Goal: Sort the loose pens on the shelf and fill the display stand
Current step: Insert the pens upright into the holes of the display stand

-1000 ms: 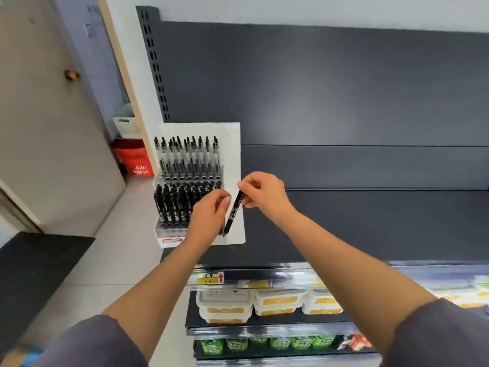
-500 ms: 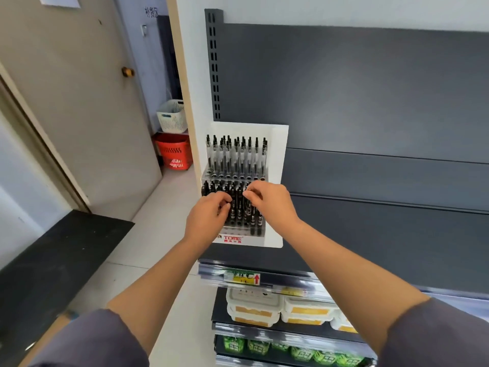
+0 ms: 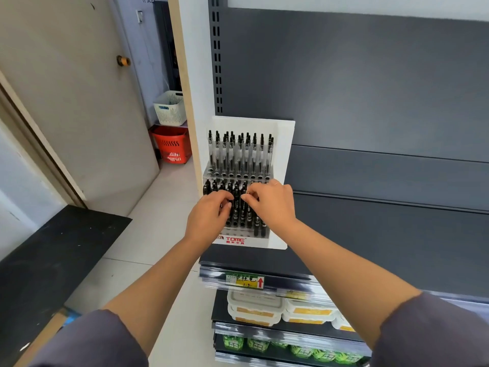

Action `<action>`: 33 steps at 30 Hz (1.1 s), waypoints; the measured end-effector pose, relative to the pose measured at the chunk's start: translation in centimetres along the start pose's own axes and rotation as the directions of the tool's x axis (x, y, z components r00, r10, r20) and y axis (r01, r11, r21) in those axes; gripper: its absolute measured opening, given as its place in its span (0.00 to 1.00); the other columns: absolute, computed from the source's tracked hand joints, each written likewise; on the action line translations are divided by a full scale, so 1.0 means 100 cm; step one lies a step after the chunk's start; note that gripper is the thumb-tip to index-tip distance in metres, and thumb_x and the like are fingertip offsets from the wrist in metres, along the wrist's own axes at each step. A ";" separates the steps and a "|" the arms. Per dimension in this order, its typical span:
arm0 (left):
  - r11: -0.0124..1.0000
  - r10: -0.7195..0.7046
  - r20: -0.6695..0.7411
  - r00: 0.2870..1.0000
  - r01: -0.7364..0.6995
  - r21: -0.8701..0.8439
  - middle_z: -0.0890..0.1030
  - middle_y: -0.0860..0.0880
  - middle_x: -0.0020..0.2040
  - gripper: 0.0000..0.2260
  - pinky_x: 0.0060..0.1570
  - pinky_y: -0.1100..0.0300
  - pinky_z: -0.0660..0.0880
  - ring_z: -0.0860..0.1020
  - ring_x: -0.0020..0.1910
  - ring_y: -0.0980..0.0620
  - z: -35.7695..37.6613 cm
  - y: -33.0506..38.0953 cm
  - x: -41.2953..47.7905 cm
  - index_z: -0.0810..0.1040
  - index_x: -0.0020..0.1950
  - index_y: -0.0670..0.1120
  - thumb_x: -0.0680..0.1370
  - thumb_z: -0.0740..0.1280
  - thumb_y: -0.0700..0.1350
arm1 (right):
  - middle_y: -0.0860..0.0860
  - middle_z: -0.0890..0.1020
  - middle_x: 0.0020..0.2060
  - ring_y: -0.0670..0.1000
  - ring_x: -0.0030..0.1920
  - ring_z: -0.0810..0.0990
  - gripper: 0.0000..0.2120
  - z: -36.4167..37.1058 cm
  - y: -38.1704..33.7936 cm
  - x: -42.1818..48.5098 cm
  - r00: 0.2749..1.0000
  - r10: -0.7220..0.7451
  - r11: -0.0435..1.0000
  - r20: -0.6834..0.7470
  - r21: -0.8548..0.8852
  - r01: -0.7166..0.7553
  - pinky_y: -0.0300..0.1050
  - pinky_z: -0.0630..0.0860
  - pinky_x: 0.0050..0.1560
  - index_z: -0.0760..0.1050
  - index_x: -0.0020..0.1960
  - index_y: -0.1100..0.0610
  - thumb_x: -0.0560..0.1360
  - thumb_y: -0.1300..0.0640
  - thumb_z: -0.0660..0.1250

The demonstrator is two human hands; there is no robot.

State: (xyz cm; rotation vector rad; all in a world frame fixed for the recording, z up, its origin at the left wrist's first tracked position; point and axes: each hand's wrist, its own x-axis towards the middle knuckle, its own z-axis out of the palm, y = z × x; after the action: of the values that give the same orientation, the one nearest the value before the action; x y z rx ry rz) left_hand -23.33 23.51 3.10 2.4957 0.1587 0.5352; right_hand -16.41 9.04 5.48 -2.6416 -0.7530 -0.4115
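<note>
A white display stand stands at the left end of the dark grey shelf. Its upper tier holds several clear-barrelled pens upright. The lower tier is packed with several black pens. My left hand reaches into the lower tier, its fingers curled around the tops of black pens there. My right hand is close beside it and pinches the top of one black pen between thumb and forefinger. The hands hide part of the lower tier. No loose pens show on the shelf.
A price-label rail runs along the shelf's front edge. Below it are white lidded boxes and green packs. On the floor at left stand a red basket, a white basket and a door.
A second ago my right hand held a black pen in front of the stand. Both hands have since moved onto the stand's lower tier, and the view has shifted left.
</note>
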 end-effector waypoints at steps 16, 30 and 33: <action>1.000 0.014 0.017 1.000 -0.013 -0.023 0.75 0.56 0.46 0.10 0.42 0.63 0.69 0.71 0.45 0.57 0.004 0.004 0.000 0.75 0.59 0.49 0.79 0.60 0.42 | 0.46 0.77 0.49 0.52 0.57 0.71 0.09 0.001 0.007 0.003 0.996 -0.027 0.999 0.091 -0.023 0.029 0.49 0.64 0.53 0.79 0.49 0.48 0.76 0.45 0.64; 0.999 -0.015 0.031 0.999 0.017 -0.042 0.77 0.52 0.49 0.10 0.42 0.62 0.69 0.73 0.44 0.56 -0.001 0.001 -0.008 0.75 0.59 0.49 0.79 0.60 0.42 | 0.47 0.74 0.53 0.53 0.60 0.68 0.08 0.001 -0.003 0.003 0.994 0.064 0.997 0.086 -0.043 -0.060 0.50 0.62 0.57 0.79 0.51 0.47 0.76 0.47 0.64; 0.999 -0.018 0.034 0.999 0.020 -0.044 0.77 0.53 0.48 0.10 0.42 0.62 0.70 0.73 0.44 0.56 -0.001 -0.001 -0.008 0.76 0.59 0.49 0.79 0.60 0.42 | 0.47 0.74 0.54 0.53 0.60 0.68 0.07 0.003 -0.004 0.000 0.995 0.082 0.997 0.065 -0.021 -0.080 0.50 0.63 0.58 0.77 0.51 0.49 0.76 0.48 0.65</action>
State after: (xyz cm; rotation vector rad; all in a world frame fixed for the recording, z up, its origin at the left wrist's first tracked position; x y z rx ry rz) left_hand -24.12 23.48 2.85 2.4558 0.1555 0.4831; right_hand -16.59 9.52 5.35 -2.7035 -0.6620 -0.3123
